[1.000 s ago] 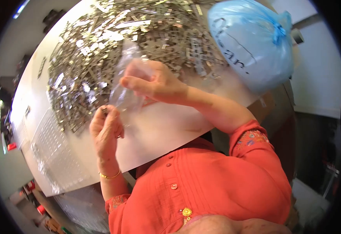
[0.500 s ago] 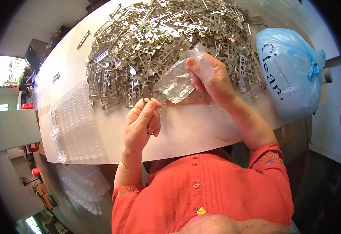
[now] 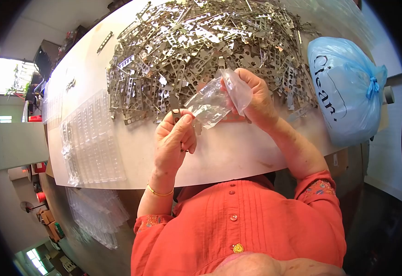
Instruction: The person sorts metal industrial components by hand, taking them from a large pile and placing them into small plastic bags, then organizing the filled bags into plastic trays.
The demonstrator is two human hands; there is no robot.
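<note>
My right hand (image 3: 261, 103) grips a clear plastic bag (image 3: 210, 108) by its upper end, and the bag sags to the left. My left hand (image 3: 175, 140) is closed, thumb pressed against the curled fingers, close to the bag's lower left corner. A perforated metal piece (image 3: 175, 112) shows at its fingertips, and dark bits of metal also show under the curled fingers; most of it is hidden in the hand. Just beyond both hands lies a large heap of flat perforated metal pieces (image 3: 196, 50).
A tied blue plastic bag (image 3: 348, 92) marked "Clear" stands on the table's right. Clear plastic sheets with rows of pockets (image 3: 93, 142) lie at the left, and more plastic (image 3: 97, 214) sits below the table edge. One loose metal strip (image 3: 104, 42) lies left of the heap.
My left hand has moved slightly up and right, bringing its fingertips near the plastic bag. The bag in my right hand has shifted and its upper end is spread more toward me.
</note>
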